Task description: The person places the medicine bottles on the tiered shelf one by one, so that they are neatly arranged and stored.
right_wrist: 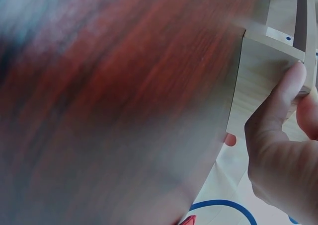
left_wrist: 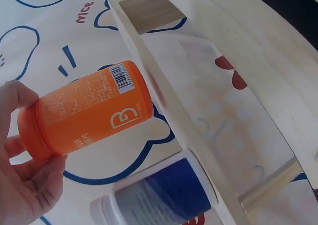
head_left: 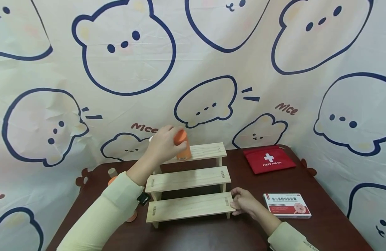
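Note:
A three-tier wooden step rack [head_left: 188,207] stands in the middle of the table. My left hand [head_left: 165,144] holds an orange bottle [head_left: 184,152] by its cap end, upright at the top tier. In the left wrist view the base of the orange bottle [left_wrist: 99,106] is at the board's edge; I cannot tell whether it touches. Beside it on that tier stands a white bottle with a blue label [left_wrist: 164,192], mostly hidden by my hand in the head view. My right hand [head_left: 244,201] grips the right end of the lowest tier between thumb and fingers.
Right of the rack lie a red first aid kit pouch [head_left: 269,159] and, nearer, a white-and-red medicine box [head_left: 287,205]. Left of it, partly behind my left arm, are a beige-capped item [head_left: 112,172] and orange round items [head_left: 132,217]. A patterned cloth [head_left: 124,69] surrounds the table.

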Demonstrator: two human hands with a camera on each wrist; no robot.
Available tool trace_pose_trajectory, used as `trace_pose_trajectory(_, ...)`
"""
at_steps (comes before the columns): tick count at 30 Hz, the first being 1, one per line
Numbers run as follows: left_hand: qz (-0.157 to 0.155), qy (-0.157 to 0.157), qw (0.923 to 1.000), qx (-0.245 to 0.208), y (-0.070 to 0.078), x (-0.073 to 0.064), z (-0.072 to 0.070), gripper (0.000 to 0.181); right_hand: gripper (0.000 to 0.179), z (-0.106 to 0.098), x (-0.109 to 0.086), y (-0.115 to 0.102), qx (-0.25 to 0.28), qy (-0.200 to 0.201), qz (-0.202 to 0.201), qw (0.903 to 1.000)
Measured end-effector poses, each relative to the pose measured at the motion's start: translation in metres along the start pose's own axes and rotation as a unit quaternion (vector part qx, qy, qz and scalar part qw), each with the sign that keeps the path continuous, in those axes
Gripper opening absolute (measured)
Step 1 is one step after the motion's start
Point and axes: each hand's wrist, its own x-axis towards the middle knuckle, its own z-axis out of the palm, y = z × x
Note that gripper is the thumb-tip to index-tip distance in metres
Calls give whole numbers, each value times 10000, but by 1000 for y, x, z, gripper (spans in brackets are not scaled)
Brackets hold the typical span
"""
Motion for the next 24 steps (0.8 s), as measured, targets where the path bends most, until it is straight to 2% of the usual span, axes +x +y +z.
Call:
trace_pose_trajectory(13, -18, -207, 9997, 89, 6, 21, 15, 50, 41, 0, 2, 1, 83, -70, 4, 9999)
trace_pose_trajectory(20, -228, -287, 9993, 17, 3, 26, 19, 48, 40, 0, 3, 3, 102, -120, 92, 9998)
trace_pose_trajectory(24, -212, -259, 9994, 43, 3, 28, 21, 46, 40, -1, 3, 2, 110, -104, 70, 9999)
